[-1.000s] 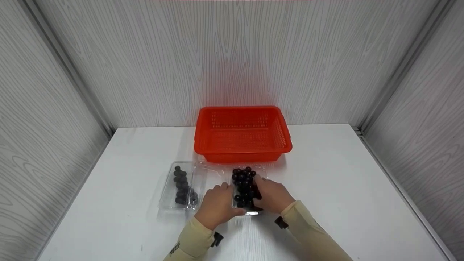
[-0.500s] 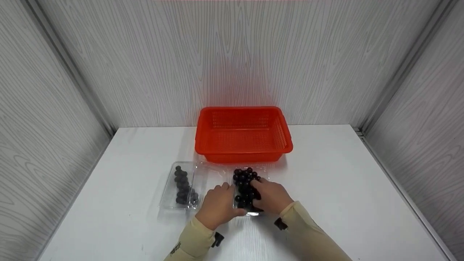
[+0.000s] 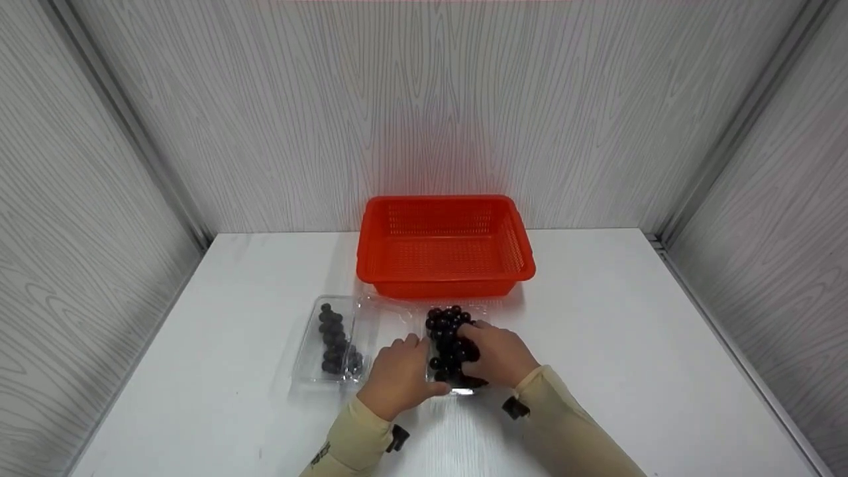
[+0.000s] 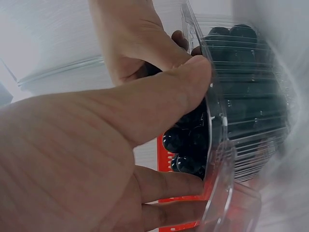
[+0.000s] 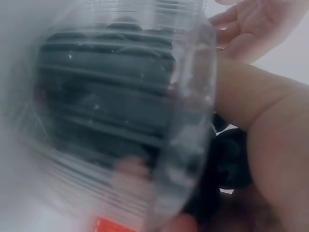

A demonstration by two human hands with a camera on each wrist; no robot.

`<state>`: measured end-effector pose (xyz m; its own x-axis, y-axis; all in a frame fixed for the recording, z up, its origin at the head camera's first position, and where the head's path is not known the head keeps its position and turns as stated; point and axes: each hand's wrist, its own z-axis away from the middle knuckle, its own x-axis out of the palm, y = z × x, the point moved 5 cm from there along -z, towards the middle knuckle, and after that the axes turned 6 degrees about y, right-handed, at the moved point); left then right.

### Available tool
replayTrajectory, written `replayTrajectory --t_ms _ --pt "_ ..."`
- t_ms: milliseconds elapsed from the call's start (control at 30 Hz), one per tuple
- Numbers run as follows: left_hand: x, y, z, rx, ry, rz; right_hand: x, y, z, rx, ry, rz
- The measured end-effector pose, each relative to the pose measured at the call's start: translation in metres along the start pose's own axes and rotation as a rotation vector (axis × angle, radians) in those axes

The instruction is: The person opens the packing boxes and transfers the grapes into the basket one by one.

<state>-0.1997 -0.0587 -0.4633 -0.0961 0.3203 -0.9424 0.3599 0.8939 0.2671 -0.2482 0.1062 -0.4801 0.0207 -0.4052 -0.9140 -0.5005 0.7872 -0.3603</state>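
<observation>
A bunch of dark grapes (image 3: 448, 331) lies in an open clear plastic box (image 3: 461, 391) near the table's middle. My left hand (image 3: 396, 376) holds the box at its near left corner, the thumb on the near rim and the fingers along the left edge. In the left wrist view, that thumb (image 4: 169, 96) lies straight along the rim. My right hand (image 3: 498, 354) grips the grapes from the right, its fingertips in among the berries. Part of the bunch is hidden under it. In the right wrist view, grapes press dark against the ribbed box wall (image 5: 111, 92).
A red plastic basket (image 3: 444, 288) stands just behind the box, with nothing seen inside. Left of my left hand lies another clear plastic box (image 3: 305, 361) with dark grapes (image 3: 333, 339). Clear plastic, perhaps a lid (image 3: 391, 308), spans between the boxes. White table (image 3: 629, 331) surrounds them.
My right hand's fingers have shifted left, further onto the grapes, and the bunch has moved slightly within the box. My left hand stays in place.
</observation>
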Motion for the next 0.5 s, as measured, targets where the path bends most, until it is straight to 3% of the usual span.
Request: replayTrajectory --t_ms 200,500 --pt "-0.0012 -0.0005 -0.0003 0.002 0.000 0.024 -0.0038 -0.0016 0.0002 0.003 0.037 -0.027" --pt "-0.0014 -0.0005 -0.0002 0.003 -0.013 0.024 -0.0084 -0.0017 -0.0004 0.036 0.030 -0.090"
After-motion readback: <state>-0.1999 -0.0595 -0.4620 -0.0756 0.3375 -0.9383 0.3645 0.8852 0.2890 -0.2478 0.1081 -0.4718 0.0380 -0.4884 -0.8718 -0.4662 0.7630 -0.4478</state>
